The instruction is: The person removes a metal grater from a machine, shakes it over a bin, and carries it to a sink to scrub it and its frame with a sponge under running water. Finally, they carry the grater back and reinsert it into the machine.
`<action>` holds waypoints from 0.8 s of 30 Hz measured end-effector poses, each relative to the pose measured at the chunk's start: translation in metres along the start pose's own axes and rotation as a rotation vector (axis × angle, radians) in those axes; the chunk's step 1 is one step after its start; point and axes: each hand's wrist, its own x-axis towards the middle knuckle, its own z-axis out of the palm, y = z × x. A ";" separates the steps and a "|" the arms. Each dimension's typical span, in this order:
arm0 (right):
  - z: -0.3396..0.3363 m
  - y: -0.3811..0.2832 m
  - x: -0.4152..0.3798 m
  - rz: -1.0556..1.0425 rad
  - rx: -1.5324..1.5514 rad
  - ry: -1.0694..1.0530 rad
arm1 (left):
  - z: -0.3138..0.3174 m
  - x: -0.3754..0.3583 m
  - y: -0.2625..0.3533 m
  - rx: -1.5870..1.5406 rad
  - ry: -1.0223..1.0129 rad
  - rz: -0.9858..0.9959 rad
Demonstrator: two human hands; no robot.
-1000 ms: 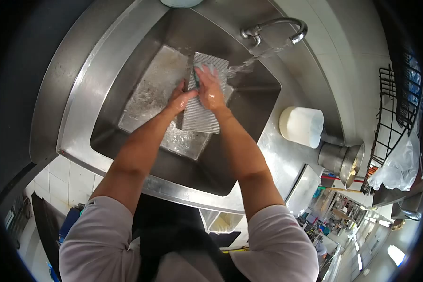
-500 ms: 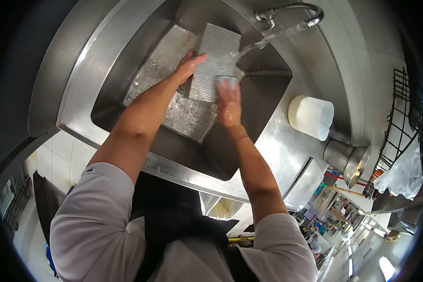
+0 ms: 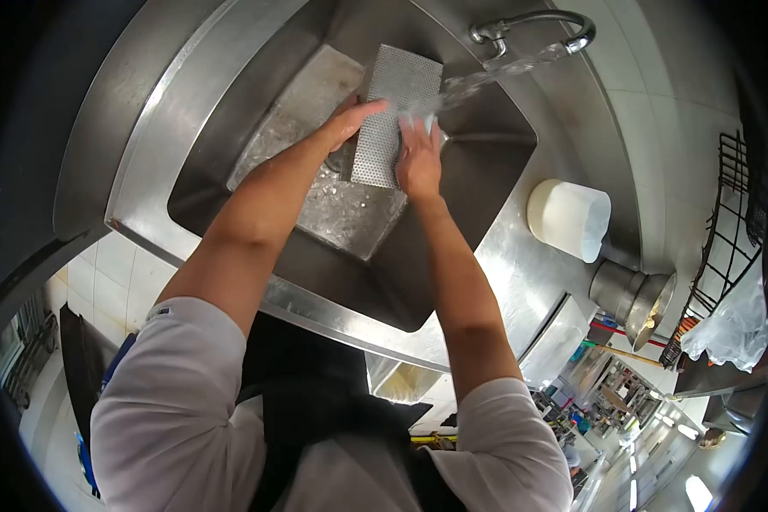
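Panel's place: the metal panel [image 3: 375, 158] is inside the sink [image 3: 491, 145], in the water stream [image 3: 503, 75] from the tap [image 3: 585, 32]; whether it rests on the sink bottom [image 3: 337, 220] or is held above it, I cannot tell.
Panel's weight: I would judge it moderate, since it looks like thin metal with some depth.
Panel's stiffness: probably rigid; it should not bend under pressing, and it does not seem fragile.
Wet surface: likely slippery, although the texture may give the fingers some friction.
Where to hold: the two long edges seem best, thumb on the face and fingers around the side.
Left hand: this hand [image 3: 346, 125] has the left long edge, its thumb laid over the face, its other fingers partly hidden.
Right hand: this hand [image 3: 419, 162] is at the right long edge, fingers pointing up along it; whether it grips something, I cannot tell, because the fingertips are blurred by water.
Panel's look: oblong, silver-grey, covered with small regular dots, with a darker side wall on the left.
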 end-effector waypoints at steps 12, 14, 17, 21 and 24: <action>-0.003 -0.035 -0.042 -0.023 -0.018 0.019 | 0.006 0.015 -0.014 0.122 0.141 0.149; 0.014 -0.002 -0.018 -0.001 -0.044 0.081 | 0.022 -0.008 0.006 0.098 0.145 0.104; 0.050 0.050 0.062 0.026 -0.047 0.181 | 0.011 0.000 0.003 0.077 0.094 0.080; 0.079 0.060 0.114 0.027 -0.267 0.196 | 0.006 0.013 -0.014 0.106 0.146 0.088; 0.050 0.008 0.078 -0.138 -0.083 0.072 | 0.012 0.003 -0.003 0.109 0.199 0.085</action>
